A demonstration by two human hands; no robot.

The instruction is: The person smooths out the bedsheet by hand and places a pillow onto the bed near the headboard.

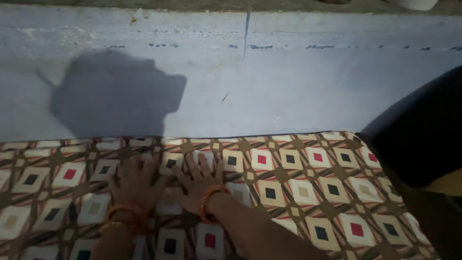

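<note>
Both hands, left (135,184), right (199,180), flat on diamond-patterned mattress (308,188)

1. The left hand (137,183) is bare, with no ring I can make out in the dim light.
2. Its wrist carries stacked orange bangles (126,211) and, just below them, a thinner yellow-gold bangle (115,224).
3. The right hand (198,180) is bare too.
4. A single orange bangle (211,198) circles that wrist.
5. Both forearms are uncovered; no sleeve shows anywhere along them.
</note>
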